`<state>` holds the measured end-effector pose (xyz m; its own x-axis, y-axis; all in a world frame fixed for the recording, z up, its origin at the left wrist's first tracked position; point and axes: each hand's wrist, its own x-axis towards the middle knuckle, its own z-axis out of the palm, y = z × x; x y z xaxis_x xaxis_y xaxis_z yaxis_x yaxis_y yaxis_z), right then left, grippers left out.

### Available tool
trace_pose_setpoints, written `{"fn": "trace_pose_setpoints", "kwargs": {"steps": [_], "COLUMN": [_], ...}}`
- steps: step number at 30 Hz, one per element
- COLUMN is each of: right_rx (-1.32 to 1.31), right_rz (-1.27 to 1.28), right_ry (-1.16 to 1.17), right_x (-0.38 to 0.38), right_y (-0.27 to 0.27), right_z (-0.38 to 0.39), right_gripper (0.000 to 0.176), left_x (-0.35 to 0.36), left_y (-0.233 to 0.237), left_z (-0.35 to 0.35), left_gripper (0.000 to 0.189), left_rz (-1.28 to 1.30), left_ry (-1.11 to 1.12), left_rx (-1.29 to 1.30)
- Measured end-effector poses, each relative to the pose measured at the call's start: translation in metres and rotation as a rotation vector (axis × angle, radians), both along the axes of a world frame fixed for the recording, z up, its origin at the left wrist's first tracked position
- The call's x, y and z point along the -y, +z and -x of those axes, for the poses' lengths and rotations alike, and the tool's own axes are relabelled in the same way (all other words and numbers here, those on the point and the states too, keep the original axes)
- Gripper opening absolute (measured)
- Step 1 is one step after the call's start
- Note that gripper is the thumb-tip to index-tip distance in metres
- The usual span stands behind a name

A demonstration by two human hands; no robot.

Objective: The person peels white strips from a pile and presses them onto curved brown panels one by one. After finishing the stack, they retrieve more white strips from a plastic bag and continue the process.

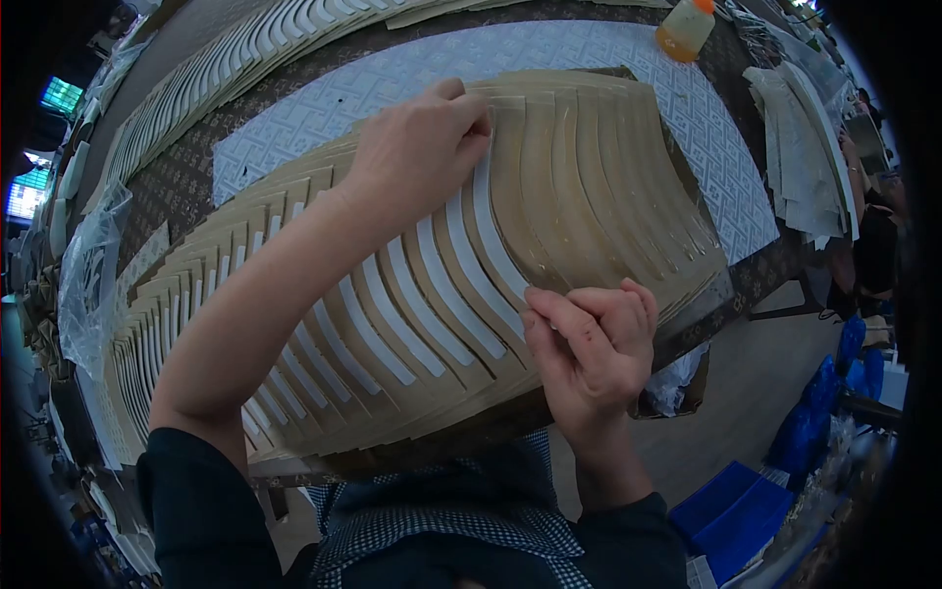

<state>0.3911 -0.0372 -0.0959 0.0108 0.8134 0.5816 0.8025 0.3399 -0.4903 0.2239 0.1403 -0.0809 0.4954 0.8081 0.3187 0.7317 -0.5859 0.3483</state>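
Thing in hand: the rightmost white strip [491, 231] of the fanned row, lying on the tan strips [589, 177] that overlap across the patterned mat [687, 108].

- Long axis: runs near to far, slightly bowed, with the far end leaning left and the near end pointing toward the person's right side.
- Left hand [422, 147]: placed at the far end of the strip. Fingers are bent and the tips are set down on it. Whether the end is pinched or only pressed cannot be told, as the thumb is hidden.
- Right hand [594, 348]: closed in a pinch at the near end, with thumb and forefinger meeting on the strip's tip.
- The strip thus spans from one hand to the other, and the right hand is nearer the body.
- An orange bottle [684, 27] stands well apart at the far edge.
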Motion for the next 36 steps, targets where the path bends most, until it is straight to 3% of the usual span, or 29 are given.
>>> {"fn": "trace_pose_setpoints", "kwargs": {"steps": [10, 28, 36], "right_rx": [0.057, 0.204, 0.261], "right_rz": [0.039, 0.064, 0.138], "right_ry": [-0.021, -0.030, 0.004], "right_x": [0.000, 0.001, 0.023], "right_y": [0.000, 0.002, 0.010], "right_z": [-0.003, -0.008, -0.014], "right_gripper": [0.025, 0.021, 0.028], "left_x": [0.028, 0.034, 0.035], "left_y": [0.000, 0.002, 0.002], "left_z": [0.018, 0.017, 0.017], "left_gripper": [0.012, 0.013, 0.013], "left_rz": [-0.029, -0.072, -0.091], "left_ry": [-0.164, -0.177, -0.185], "left_rx": [-0.012, -0.085, -0.083]}}
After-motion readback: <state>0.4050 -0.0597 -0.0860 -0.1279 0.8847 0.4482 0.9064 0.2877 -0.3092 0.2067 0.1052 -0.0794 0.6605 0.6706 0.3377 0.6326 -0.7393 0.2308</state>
